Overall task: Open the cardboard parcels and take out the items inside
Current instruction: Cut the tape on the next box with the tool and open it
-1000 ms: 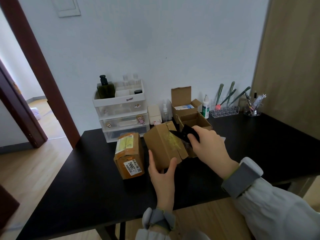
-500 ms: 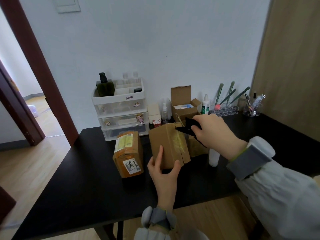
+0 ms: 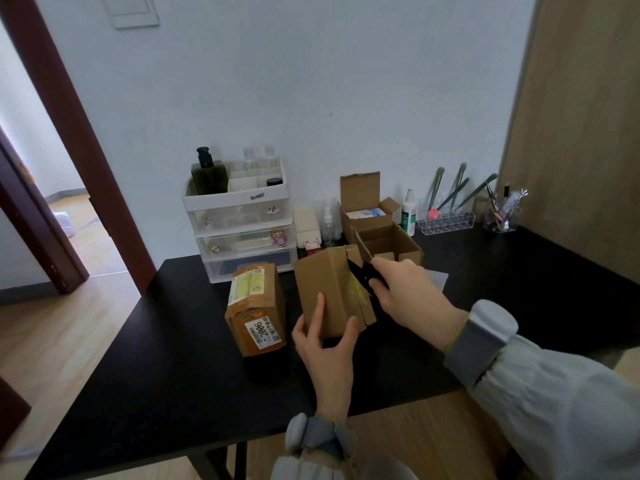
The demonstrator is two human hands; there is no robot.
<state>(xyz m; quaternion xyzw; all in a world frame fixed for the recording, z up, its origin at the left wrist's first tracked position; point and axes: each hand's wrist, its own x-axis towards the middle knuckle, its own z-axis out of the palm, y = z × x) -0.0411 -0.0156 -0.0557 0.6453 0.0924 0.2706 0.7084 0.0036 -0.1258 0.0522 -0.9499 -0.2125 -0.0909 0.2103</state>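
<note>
A plain brown cardboard parcel (image 3: pixel 329 289) stands tilted on the black table (image 3: pixel 156 368), its right side sealed with yellowish tape. My left hand (image 3: pixel 325 344) grips its near lower corner, thumb and fingers around the edge. My right hand (image 3: pixel 405 292) is closed on a black-handled knife (image 3: pixel 363 268), whose blade rests against the parcel's top right edge. To the left lies a second parcel (image 3: pixel 256 306) wrapped in orange tape, bearing a white label that reads 2006.
Behind stand two opened cardboard boxes (image 3: pixel 388 244), a white drawer organiser (image 3: pixel 242 220), small spray bottles (image 3: pixel 329 220), a clear brush holder (image 3: pixel 446 220) and a pen cup (image 3: pixel 502 216). A wooden panel rises at right; a doorway opens at left.
The parcel has been turned more upright and shifted slightly. My right hand with the knife rose, then came back down to the parcel's top right edge.
</note>
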